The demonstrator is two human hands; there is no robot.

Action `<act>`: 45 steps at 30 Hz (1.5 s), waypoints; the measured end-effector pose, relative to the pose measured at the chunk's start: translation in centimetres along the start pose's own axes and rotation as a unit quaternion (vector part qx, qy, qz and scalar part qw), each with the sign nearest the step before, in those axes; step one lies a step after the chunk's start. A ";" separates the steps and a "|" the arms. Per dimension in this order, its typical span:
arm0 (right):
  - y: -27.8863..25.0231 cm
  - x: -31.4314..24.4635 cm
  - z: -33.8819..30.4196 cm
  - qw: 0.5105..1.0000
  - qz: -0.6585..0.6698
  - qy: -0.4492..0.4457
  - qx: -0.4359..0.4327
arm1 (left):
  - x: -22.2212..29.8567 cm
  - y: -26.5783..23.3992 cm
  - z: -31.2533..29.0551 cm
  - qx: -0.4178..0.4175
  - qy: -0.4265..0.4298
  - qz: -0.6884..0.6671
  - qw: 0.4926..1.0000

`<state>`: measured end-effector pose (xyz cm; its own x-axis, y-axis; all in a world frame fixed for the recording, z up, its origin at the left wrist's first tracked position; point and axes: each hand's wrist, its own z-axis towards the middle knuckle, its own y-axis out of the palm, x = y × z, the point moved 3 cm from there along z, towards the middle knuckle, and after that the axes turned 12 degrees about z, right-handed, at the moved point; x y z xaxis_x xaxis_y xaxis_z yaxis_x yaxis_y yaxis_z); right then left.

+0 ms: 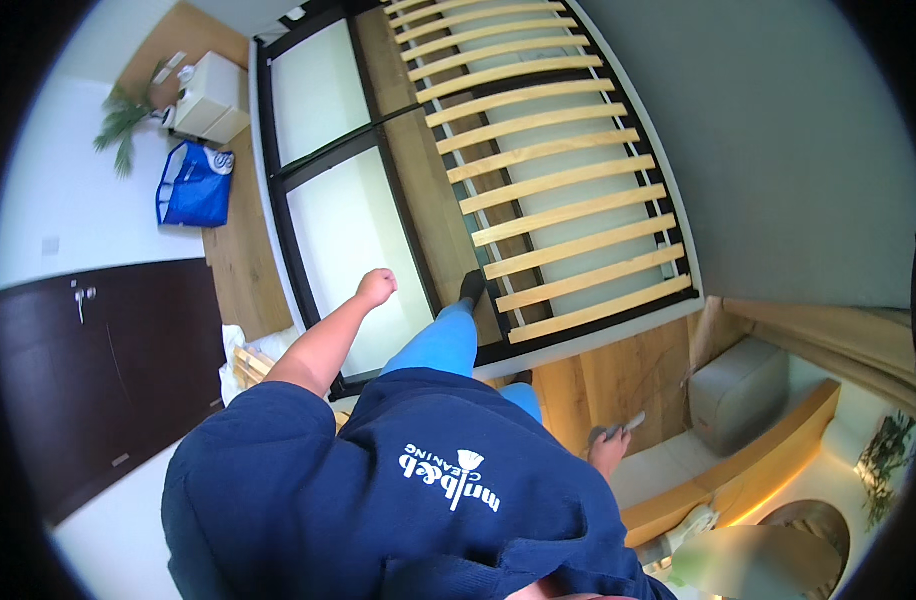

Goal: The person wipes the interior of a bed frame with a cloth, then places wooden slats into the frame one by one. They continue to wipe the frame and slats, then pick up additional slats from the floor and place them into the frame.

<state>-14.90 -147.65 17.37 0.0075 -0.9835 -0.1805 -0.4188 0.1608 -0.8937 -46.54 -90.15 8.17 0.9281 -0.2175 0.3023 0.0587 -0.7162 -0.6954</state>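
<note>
My left hand (378,288) is closed in a loose fist above a white panel (353,240) inside the bed frame, and nothing shows in it. Low at my right side, my right hand (609,455) grips a small grey handheld tool with a pale, flat end (634,421); its exact kind is unclear. One foot in a dark sock (472,287) is inside the black bed frame (408,205), beside the slatted half. Curved wooden slats (563,215) span the right half, while the left half has no slats over its white panels.
A blue bag (194,185) stands by a white cabinet (213,98) on the left. Slats and white bags (258,355) lie near the dark door (108,360). At right are a grey box-shaped seat (740,396) and a wooden-edged ledge (748,470).
</note>
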 end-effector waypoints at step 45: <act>0.4 16.7 5.7 0.973 -0.070 -0.117 -0.189 | 27.1 -11.3 -68.9 -0.072 0.745 -0.328 0.576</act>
<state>-9.78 -163.49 11.64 0.2753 -0.9411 -0.1962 -0.7021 -0.0574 -0.7098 -47.42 -133.63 69.11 -0.6292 -0.1203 0.7679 0.0860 -0.9927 -0.0850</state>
